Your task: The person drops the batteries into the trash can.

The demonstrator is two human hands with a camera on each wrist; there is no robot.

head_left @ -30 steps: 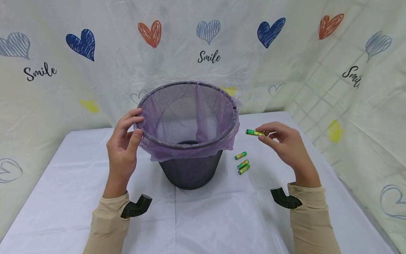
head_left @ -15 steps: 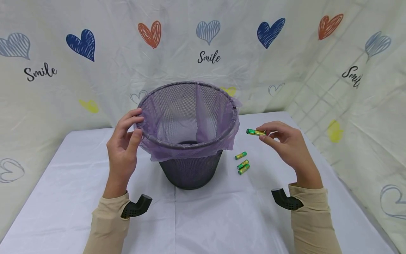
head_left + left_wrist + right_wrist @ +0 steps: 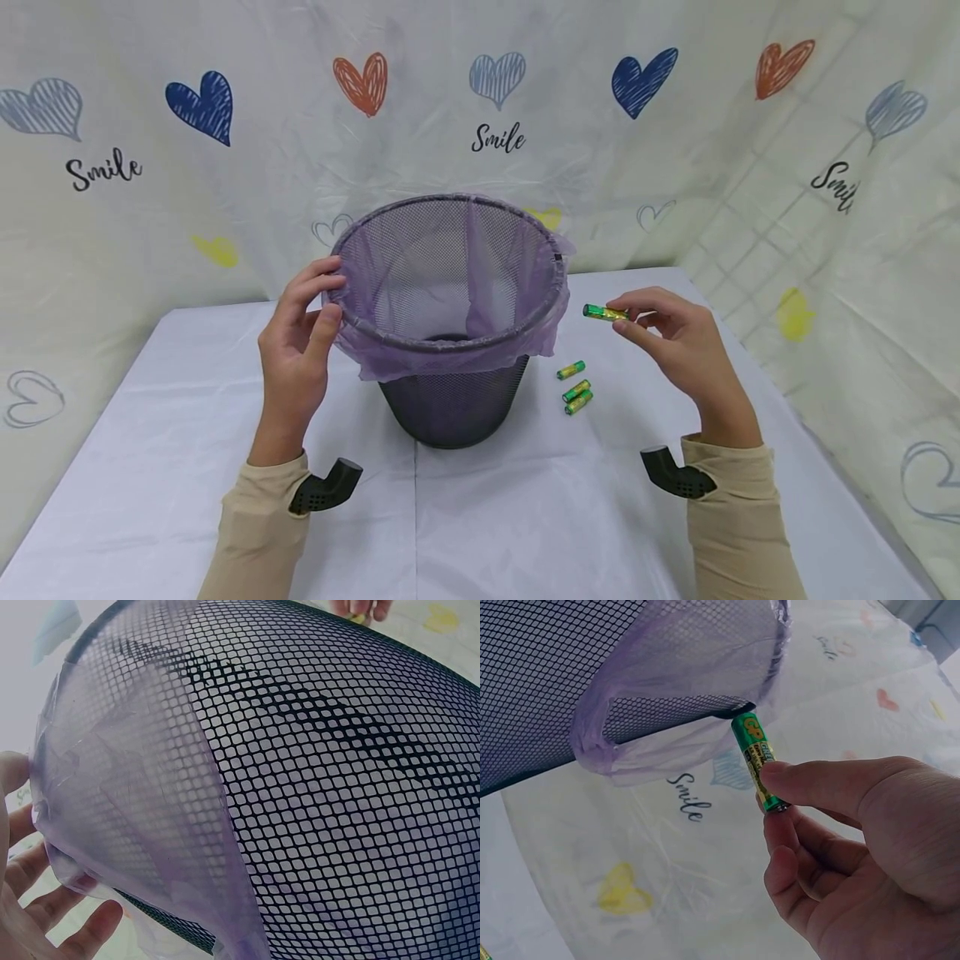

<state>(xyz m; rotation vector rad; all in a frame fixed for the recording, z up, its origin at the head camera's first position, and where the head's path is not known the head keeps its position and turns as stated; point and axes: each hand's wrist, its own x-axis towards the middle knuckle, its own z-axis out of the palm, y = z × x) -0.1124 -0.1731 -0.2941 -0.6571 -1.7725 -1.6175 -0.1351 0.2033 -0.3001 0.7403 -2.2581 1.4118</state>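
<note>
A black mesh wastebasket stands on the table, lined with a purple plastic bag folded over its rim. The left hand holds the rim at its left side, fingers and thumb against the bag; in the left wrist view its fingers lie along the bag's outer fold. To the right of the basket, the right hand pinches a green and yellow battery between thumb and fingers, apart from the basket. Its "GP" marking shows on the battery in the right wrist view.
Three similar loose batteries lie on the white-covered table, just right of the basket's base. Behind stands a pale curtain printed with hearts and "Smile". A black device is strapped at each wrist.
Both hands stay almost still, the left on the rim and the right with the battery raised. The whole head view has shifted slightly.
</note>
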